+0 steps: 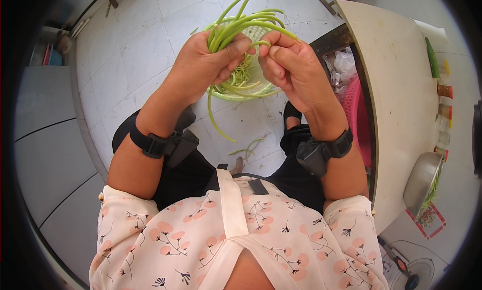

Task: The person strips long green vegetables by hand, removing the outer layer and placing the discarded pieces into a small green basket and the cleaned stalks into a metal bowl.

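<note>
A bunch of long, curved green garlic scapes (236,32) is gripped in my left hand (208,61), its fingers wrapped round the stems. Close beside it, my right hand (291,64) pinches one stem of the bunch between thumb and fingers. Some scapes arch up past the hands, and one long one hangs down below my left hand. Beneath both hands a pale green plastic basket (257,33) stands on the floor, partly hidden by them. Short green pieces (242,73) and a few longer stems lie in it.
Loose stem scraps (249,148) lie on the tiled floor (128,54) near my foot. To the right stands a pale tabletop (396,89) with a pink basket (355,109) beneath. Small jars (445,91) and a metal bowl (420,182) line its far side. Grey cabinets (50,134) are on the left.
</note>
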Demonstrator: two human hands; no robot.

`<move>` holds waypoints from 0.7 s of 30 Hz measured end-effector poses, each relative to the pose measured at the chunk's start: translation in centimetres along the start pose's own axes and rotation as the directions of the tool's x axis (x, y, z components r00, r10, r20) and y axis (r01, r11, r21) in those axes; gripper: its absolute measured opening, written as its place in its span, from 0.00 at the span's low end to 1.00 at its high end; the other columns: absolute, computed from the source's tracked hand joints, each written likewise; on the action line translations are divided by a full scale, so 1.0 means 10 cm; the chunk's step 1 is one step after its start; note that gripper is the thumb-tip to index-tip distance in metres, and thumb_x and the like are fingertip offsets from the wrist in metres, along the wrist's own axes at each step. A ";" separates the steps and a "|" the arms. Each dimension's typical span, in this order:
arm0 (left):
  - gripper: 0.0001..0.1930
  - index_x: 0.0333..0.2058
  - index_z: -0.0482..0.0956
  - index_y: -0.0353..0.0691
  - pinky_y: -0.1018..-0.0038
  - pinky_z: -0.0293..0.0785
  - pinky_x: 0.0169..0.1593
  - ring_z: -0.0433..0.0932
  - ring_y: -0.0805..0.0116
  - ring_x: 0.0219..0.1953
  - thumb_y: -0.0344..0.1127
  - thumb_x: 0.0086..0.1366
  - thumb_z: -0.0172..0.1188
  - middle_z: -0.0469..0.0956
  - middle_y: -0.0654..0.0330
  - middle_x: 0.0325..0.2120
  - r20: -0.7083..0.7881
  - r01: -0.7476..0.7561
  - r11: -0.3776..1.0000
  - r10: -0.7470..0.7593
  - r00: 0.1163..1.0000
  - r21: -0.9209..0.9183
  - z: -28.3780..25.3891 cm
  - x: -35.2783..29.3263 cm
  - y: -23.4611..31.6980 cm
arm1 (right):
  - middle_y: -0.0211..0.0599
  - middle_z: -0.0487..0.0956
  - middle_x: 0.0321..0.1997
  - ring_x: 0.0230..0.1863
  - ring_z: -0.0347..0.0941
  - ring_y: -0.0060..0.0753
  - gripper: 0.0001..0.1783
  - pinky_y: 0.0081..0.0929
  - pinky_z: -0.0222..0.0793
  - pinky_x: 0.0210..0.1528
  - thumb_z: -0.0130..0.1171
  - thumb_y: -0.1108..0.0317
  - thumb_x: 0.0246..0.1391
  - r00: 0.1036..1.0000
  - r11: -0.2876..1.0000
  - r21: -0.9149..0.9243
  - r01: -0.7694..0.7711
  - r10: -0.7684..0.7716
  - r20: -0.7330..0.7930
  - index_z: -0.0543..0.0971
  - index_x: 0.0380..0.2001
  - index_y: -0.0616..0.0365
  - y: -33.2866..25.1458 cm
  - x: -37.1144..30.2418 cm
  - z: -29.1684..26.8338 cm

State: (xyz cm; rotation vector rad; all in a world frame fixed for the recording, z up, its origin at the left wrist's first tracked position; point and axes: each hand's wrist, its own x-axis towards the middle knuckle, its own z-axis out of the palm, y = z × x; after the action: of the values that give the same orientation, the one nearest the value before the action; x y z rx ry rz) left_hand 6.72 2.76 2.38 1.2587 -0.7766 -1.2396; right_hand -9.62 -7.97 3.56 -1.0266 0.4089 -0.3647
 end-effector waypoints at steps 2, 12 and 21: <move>0.09 0.38 0.75 0.38 0.85 0.57 0.19 0.62 0.84 0.17 0.39 0.69 0.57 0.67 0.70 0.18 0.005 -0.016 1.000 0.016 1.000 -0.003 0.03 0.00 0.01 | 0.24 0.66 0.19 0.17 0.54 0.11 0.07 0.10 0.49 0.19 0.45 0.74 0.62 1.000 0.999 0.045 0.007 -0.007 -0.011 0.74 0.37 0.63 0.03 0.02 0.04; 0.10 0.38 0.75 0.37 0.85 0.56 0.18 0.61 0.84 0.16 0.39 0.70 0.56 0.66 0.70 0.18 0.011 -0.077 0.997 0.077 0.997 -0.015 0.07 -0.03 0.07 | 0.22 0.63 0.16 0.15 0.54 0.13 0.08 0.13 0.48 0.15 0.46 0.74 0.62 0.991 0.904 0.423 -0.064 0.007 0.134 0.75 0.32 0.58 0.07 0.04 0.07; 0.10 0.35 0.78 0.37 0.85 0.58 0.20 0.64 0.83 0.16 0.39 0.67 0.60 0.69 0.70 0.18 -0.171 -0.004 0.999 -0.001 0.985 -0.032 0.00 0.01 0.10 | 0.29 0.75 0.26 0.27 0.71 0.19 0.10 0.13 0.67 0.26 0.51 0.71 0.63 0.997 0.996 -0.086 0.023 -0.029 -0.069 0.75 0.46 0.63 -0.02 0.05 0.04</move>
State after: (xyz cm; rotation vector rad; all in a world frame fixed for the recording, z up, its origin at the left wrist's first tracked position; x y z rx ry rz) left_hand 7.00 2.54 3.27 1.3192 -0.6305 -1.1215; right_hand -8.98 -8.03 3.78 -1.1048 0.4777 -0.4101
